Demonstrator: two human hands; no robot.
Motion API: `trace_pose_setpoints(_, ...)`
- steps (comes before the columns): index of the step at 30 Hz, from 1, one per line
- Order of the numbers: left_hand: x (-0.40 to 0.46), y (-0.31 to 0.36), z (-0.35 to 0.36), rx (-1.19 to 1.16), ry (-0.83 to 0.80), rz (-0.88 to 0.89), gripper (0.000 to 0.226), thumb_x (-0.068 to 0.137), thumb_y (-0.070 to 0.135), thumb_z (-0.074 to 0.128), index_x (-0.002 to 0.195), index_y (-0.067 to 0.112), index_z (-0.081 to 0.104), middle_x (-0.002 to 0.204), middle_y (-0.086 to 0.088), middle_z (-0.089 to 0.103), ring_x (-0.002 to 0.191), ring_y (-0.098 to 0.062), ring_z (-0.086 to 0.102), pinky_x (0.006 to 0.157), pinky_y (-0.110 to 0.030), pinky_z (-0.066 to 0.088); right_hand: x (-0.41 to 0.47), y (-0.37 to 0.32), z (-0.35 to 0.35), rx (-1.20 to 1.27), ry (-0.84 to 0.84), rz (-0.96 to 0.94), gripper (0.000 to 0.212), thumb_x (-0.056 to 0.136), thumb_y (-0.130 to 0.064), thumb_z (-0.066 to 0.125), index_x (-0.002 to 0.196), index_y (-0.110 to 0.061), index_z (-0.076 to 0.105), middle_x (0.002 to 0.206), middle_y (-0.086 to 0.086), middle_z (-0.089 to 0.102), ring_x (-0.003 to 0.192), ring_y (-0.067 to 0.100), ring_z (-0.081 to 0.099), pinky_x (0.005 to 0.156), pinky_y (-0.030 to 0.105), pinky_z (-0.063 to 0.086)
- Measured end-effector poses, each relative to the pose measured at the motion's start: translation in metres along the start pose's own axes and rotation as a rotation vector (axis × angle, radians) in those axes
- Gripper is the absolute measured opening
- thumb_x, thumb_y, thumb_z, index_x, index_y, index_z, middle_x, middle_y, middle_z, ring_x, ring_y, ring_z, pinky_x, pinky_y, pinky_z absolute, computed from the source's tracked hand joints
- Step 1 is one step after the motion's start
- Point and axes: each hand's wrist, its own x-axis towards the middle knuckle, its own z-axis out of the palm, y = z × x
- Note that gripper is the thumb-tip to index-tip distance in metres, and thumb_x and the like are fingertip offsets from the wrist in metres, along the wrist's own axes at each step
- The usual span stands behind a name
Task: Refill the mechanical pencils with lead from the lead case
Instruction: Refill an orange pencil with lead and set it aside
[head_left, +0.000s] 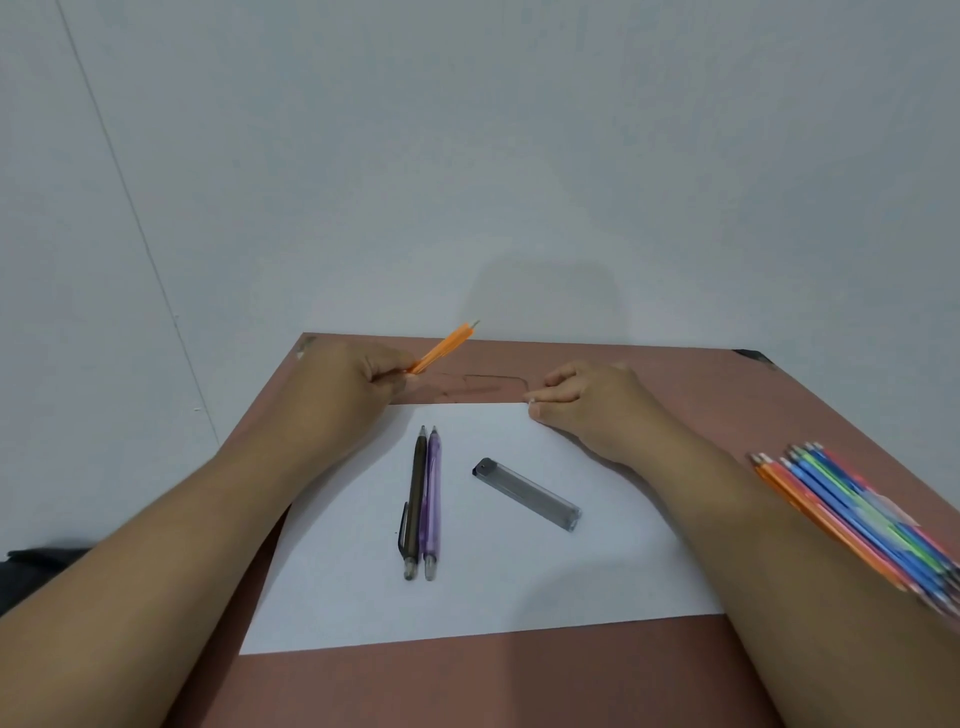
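My left hand (358, 384) grips an orange mechanical pencil (444, 348) that points up and to the right, tip toward the wall. At the far edge of a white paper sheet (519, 587), my right hand (582, 400) has its fingers pinched together; something small and pale shows at the fingertips, too small to identify. A brown pencil (415, 499) and a purple pencil (432, 501) lie side by side on the sheet, tips away from me. The grey transparent lead case (527, 493) lies slanted on the paper to their right.
The brown table (467, 686) ends at a pale wall just beyond my hands. A bundle of several coloured pencils (857, 519) lies at the right edge, beside my right forearm. A dark object (36, 561) sits off the table at the left.
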Motion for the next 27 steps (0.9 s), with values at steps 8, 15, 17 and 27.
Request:
trace_pose_setpoints(8,0.003,-0.006,0.005,0.0,-0.067,-0.002,0.013,0.094,0.016,0.066,0.087,0.018,0.076,0.065,-0.006,0.055,0.064,-0.023,0.049,0.067,-0.029,0.034,-0.007,-0.016,-0.008,0.181,0.18,-0.133,0.025,0.084,-0.031,0.082,0.108,-0.037,0.077,0.116,-0.02,0.063,0.127,0.011,0.05,0.106,0.027,0.04)
trace_pose_setpoints(15,0.003,0.002,0.005,0.003,-0.102,0.088,0.02,0.096,0.017,0.066,0.094,0.031,0.08,0.06,0.013,0.05,0.057,-0.003,0.042,0.054,-0.017,0.028,-0.022,-0.043,-0.009,0.43,0.256,-0.337,0.015,0.084,-0.027,0.082,0.09,-0.04,0.078,0.094,-0.027,0.071,0.099,-0.004,0.061,0.077,0.01,0.041)
trace_pose_setpoints(17,0.004,0.001,0.006,0.049,-0.097,0.103,0.02,0.096,0.015,0.064,0.093,0.029,0.078,0.063,0.008,0.05,0.058,-0.003,0.043,0.055,-0.018,0.028,-0.023,-0.045,-0.007,0.437,0.265,-0.334,0.011,0.084,-0.026,0.082,0.088,-0.037,0.08,0.091,-0.024,0.072,0.094,-0.002,0.061,0.075,0.012,0.041)
trace_pose_setpoints(27,0.004,0.005,0.006,0.129,-0.088,0.136,0.022,0.094,0.011,0.063,0.088,0.027,0.076,0.062,0.009,0.049,0.063,-0.001,0.048,0.056,-0.016,0.031,-0.025,-0.049,-0.014,0.388,0.302,-0.226,0.016,0.091,-0.02,0.073,0.077,-0.03,0.075,0.066,-0.015,0.062,0.059,-0.002,0.053,0.058,0.011,0.043)
